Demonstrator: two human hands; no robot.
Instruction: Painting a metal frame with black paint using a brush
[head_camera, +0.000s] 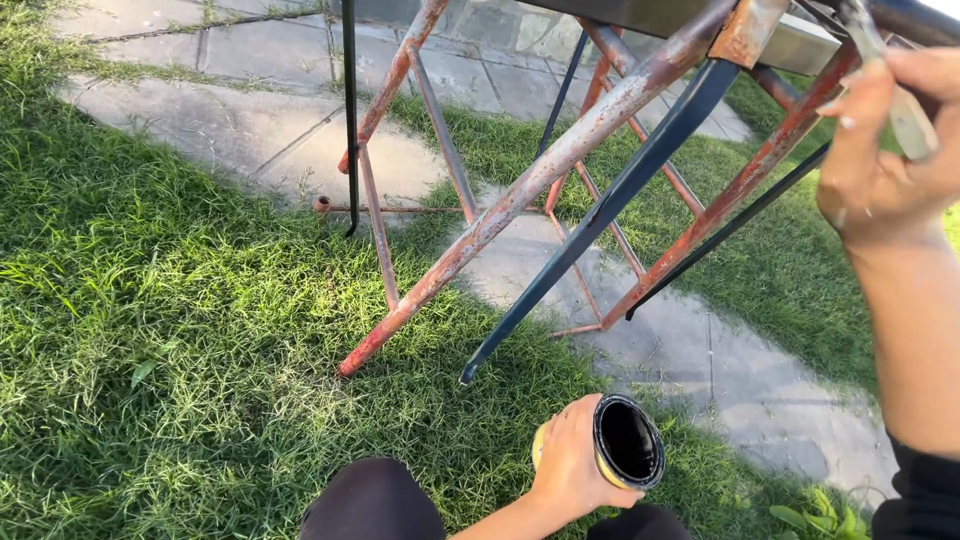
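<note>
My left hand (572, 462) grips a small yellow tin (627, 441) whose inside looks black, held low over the grass near my knees. My right hand (882, 140) is raised at the upper right, closed on a pale, paint-flecked brush handle (900, 100); the bristles are out of sight. In front of me stands a rusty metal frame (560, 160) of crossed legs. One long slanted bar (620, 195) is dark blue-black, and so are a thin vertical rod (349, 110) and another thin bar (735, 225) at the right.
The frame's feet rest on grass (180, 330) and on grey paving slabs (690, 350) that run diagonally behind it. My dark-clothed knees (375, 500) are at the bottom edge. A small leafy weed (820, 515) grows at the lower right.
</note>
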